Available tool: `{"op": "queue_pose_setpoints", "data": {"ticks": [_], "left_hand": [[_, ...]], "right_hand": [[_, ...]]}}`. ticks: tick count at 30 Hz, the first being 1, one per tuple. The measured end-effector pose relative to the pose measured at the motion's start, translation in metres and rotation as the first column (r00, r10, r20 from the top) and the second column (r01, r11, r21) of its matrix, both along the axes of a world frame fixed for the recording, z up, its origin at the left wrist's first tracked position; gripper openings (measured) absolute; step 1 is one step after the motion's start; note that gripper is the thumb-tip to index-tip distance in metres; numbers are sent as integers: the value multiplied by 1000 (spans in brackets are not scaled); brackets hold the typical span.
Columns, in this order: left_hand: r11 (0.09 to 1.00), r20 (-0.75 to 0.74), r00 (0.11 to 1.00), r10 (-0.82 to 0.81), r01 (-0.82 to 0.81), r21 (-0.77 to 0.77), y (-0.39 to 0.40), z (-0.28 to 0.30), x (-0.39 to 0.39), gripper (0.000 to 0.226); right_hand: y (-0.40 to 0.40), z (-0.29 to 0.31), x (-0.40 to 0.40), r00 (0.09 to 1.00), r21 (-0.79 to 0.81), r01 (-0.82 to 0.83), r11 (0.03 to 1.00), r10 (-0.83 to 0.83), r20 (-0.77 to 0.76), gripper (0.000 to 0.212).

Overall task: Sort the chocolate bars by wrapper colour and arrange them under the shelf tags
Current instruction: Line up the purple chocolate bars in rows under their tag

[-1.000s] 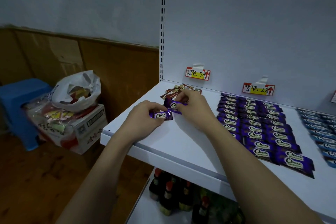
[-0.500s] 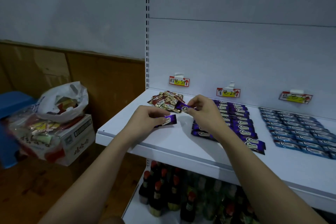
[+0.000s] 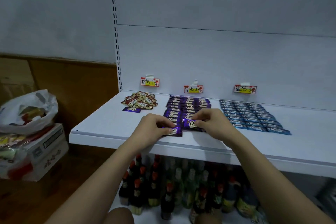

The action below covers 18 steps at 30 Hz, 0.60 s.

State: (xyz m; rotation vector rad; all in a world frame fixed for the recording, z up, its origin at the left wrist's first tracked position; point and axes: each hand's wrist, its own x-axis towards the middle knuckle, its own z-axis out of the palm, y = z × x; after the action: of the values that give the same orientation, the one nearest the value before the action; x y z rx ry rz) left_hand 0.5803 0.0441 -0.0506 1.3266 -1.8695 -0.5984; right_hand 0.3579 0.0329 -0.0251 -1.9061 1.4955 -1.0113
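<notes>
Toward the back left corner of the shelf (image 3: 94,123), under the leftmost tag (image 3: 150,82), the brown bars (image 3: 140,100) lay in a loose heap, not yet set in rows, and one stray purple bar (image 3: 132,109) sat at the heap's front edge, apart from its colour group. I judged it would have to go over to the purple rows.

My left hand (image 3: 154,129) reached in from the front edge with its fingers curled down, pinching a purple bar (image 3: 173,131) flat on the shelf near that edge, at the near end of the purple rows (image 3: 183,109) under the middle tag (image 3: 193,89). I held it low and level so it would lie square with the column.

My right hand (image 3: 211,122), wrist slightly raised, pinched a second purple bar (image 3: 190,123) by its right end, just beside the first, to line the two up as the front of the block.

Farther right, under the third tag (image 3: 245,89), the blue bars (image 3: 252,116) lay in tidy rows.
</notes>
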Motion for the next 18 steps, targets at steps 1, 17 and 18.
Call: {"op": "queue_pose_setpoints", "data": {"ticks": [1, 17, 18], "left_hand": [[1000, 25, 1000, 11, -10, -26, 1, 0, -3, 16], [985, 240, 968, 67, -25, -173, -6, -7, -17, 22], [983, 242, 967, 74, -30, -182, -6, -8, -17, 21]], "right_hand": [[3, -1, -2, 1000, 8, 8, 1000, -8, 3, 14], [20, -14, 6, 982, -22, 82, 996, -84, -167, 10], [21, -14, 7, 969, -58, 89, 994, -100, -225, 10]]}}
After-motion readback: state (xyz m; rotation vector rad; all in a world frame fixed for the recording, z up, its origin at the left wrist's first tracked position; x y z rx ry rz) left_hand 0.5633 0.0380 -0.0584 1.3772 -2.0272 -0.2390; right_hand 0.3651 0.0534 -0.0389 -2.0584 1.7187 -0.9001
